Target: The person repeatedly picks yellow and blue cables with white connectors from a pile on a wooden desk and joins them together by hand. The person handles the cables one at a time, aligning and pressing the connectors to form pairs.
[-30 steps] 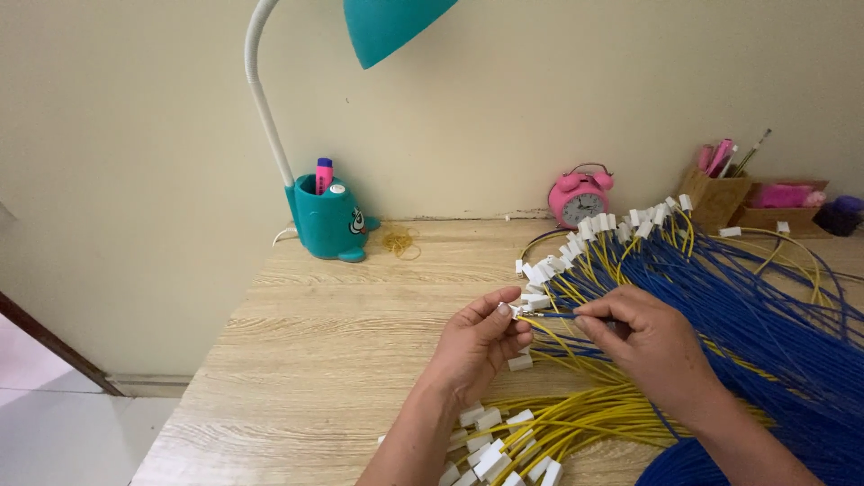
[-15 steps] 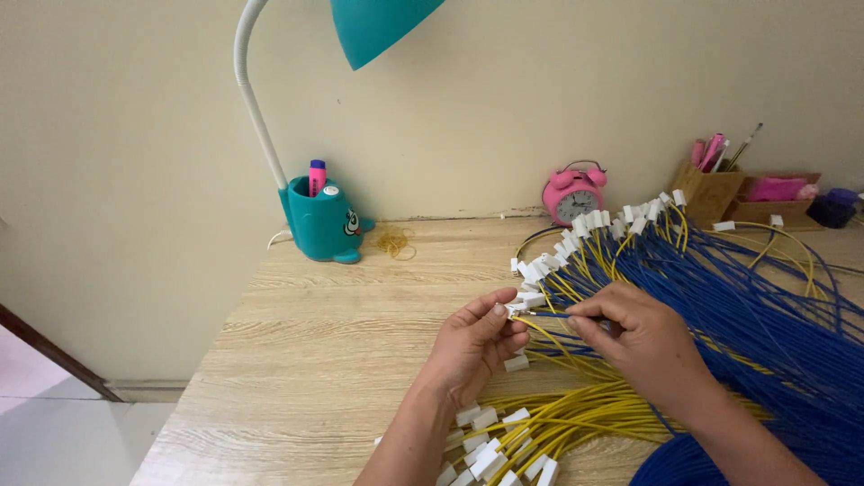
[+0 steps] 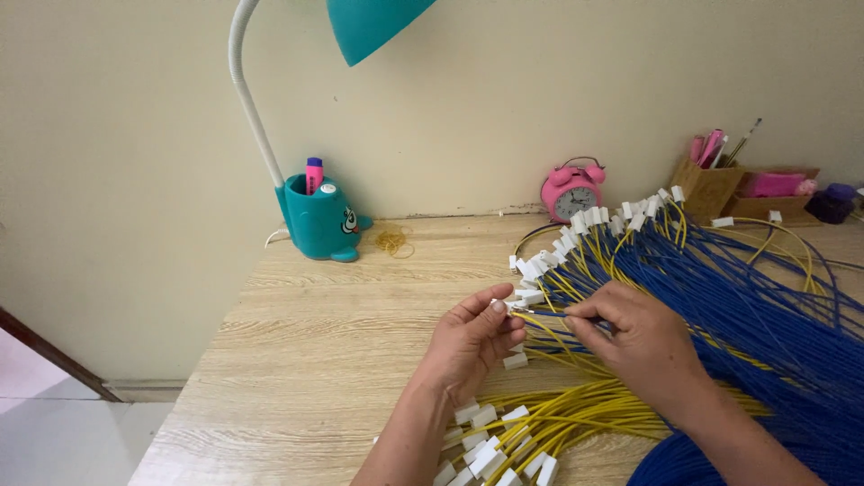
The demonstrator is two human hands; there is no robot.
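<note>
Left hand (image 3: 468,342) pinches a small white connector (image 3: 513,307) between thumb and fingertips, just above the wooden desk (image 3: 315,360); right hand (image 3: 634,337) is closed on a blue wire (image 3: 551,313) whose end meets that connector. Both hands sit at the near edge of a large spread of blue and yellow wires (image 3: 747,306) tipped with white connectors; a second yellow bundle (image 3: 558,418) lies below the hands; teal lamp base (image 3: 319,220) and pink alarm clock (image 3: 570,191) stand well apart at the wall
</note>
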